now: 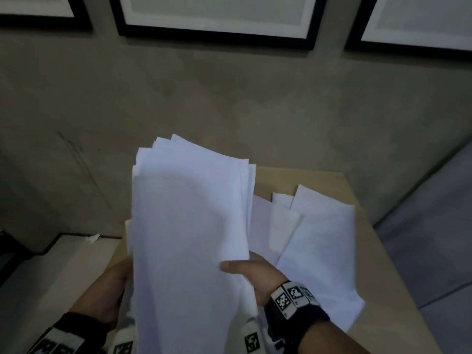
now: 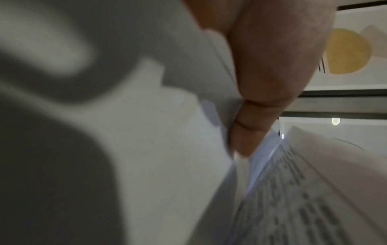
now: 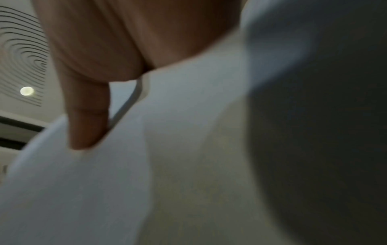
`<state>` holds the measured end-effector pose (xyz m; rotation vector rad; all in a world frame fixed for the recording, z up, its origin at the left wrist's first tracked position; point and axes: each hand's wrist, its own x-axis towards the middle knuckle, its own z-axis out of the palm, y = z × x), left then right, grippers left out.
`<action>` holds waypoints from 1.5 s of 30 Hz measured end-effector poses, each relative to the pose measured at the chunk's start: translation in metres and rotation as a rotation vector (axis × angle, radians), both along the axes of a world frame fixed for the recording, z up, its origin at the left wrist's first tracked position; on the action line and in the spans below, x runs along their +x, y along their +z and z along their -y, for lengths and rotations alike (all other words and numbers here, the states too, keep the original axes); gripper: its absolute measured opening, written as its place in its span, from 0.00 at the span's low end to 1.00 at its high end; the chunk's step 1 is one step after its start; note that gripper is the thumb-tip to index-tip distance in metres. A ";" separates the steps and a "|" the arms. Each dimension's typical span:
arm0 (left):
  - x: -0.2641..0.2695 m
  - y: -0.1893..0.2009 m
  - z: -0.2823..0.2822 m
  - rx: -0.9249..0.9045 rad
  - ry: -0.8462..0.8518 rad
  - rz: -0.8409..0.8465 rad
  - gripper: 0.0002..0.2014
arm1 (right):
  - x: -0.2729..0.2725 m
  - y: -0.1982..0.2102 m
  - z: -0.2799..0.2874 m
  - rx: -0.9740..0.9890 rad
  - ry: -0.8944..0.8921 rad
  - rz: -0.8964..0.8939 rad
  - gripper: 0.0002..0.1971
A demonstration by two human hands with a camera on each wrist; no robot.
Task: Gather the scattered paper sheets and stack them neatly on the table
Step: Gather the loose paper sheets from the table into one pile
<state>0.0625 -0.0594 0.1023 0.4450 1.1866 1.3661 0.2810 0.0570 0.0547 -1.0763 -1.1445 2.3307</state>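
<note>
I hold a thick bundle of white paper sheets (image 1: 189, 226) upright above the wooden table (image 1: 370, 264), its top edges fanned unevenly. My left hand (image 1: 112, 295) grips the bundle's left side, fingers hidden behind it. My right hand (image 1: 252, 274) grips the right side, thumb pressed on the front sheet. Several loose white sheets (image 1: 316, 241) lie overlapped on the table to the right of the bundle. In the left wrist view my left hand (image 2: 270, 79) pinches the paper sheets (image 2: 159, 149). In the right wrist view my right hand (image 3: 90, 107) presses its thumb on the white sheets (image 3: 146, 165).
A grey-beige wall (image 1: 229, 103) rises behind the table, hung with black-framed pictures (image 1: 217, 19). The table's right edge drops to grey floor (image 1: 434, 238). A pale ledge (image 1: 51, 267) lies low on the left.
</note>
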 end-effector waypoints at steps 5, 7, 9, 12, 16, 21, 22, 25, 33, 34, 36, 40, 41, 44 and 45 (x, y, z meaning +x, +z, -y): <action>0.004 0.000 0.010 -0.045 -0.017 -0.129 0.20 | -0.005 0.017 0.001 0.308 -0.100 0.188 0.18; 0.001 -0.012 0.018 -0.103 -0.047 -0.216 0.25 | -0.008 0.021 0.006 0.332 -0.105 0.186 0.17; -0.004 -0.031 0.024 -0.231 -0.005 -0.449 0.37 | -0.013 0.023 0.014 0.361 -0.049 0.201 0.11; -0.013 -0.042 0.028 -0.363 0.101 -0.561 0.36 | -0.008 0.011 0.007 0.321 -0.081 0.290 0.20; -0.037 -0.047 0.033 -0.366 0.185 -0.438 0.15 | 0.020 -0.030 -0.027 0.296 -0.313 0.778 0.36; -0.062 -0.062 0.034 -0.436 0.328 -0.437 0.12 | 0.031 -0.063 -0.057 0.238 -0.258 1.229 0.48; -0.064 -0.064 0.033 -0.412 0.324 -0.418 0.14 | 0.029 -0.065 -0.064 0.220 -0.278 1.202 0.51; -0.069 -0.068 0.035 -0.389 0.336 -0.347 0.13 | 0.017 -0.074 -0.083 0.186 -0.405 0.991 0.53; -0.073 -0.074 0.045 -0.406 0.277 -0.374 0.06 | 0.021 -0.058 -0.108 0.367 -0.464 0.860 0.17; -0.070 -0.073 0.045 -0.413 0.274 -0.369 0.06 | 0.027 -0.052 -0.110 0.395 -0.523 0.830 0.17; -0.067 -0.070 0.043 -0.418 0.261 -0.356 0.06 | 0.039 -0.037 -0.112 0.446 -0.636 0.787 0.16; -0.060 -0.067 0.032 -0.436 0.280 -0.385 0.13 | 0.068 0.013 -0.117 0.567 -0.726 0.644 0.10; -0.058 -0.067 0.029 -0.432 0.265 -0.414 0.16 | 0.075 0.030 -0.118 0.611 -0.717 0.597 0.07; -0.049 -0.056 0.019 -0.436 0.225 -0.522 0.23 | 0.088 0.080 -0.112 0.688 -0.699 0.413 0.17; -0.046 -0.054 0.015 -0.423 0.212 -0.525 0.22 | 0.090 0.096 -0.109 0.694 -0.691 0.323 0.20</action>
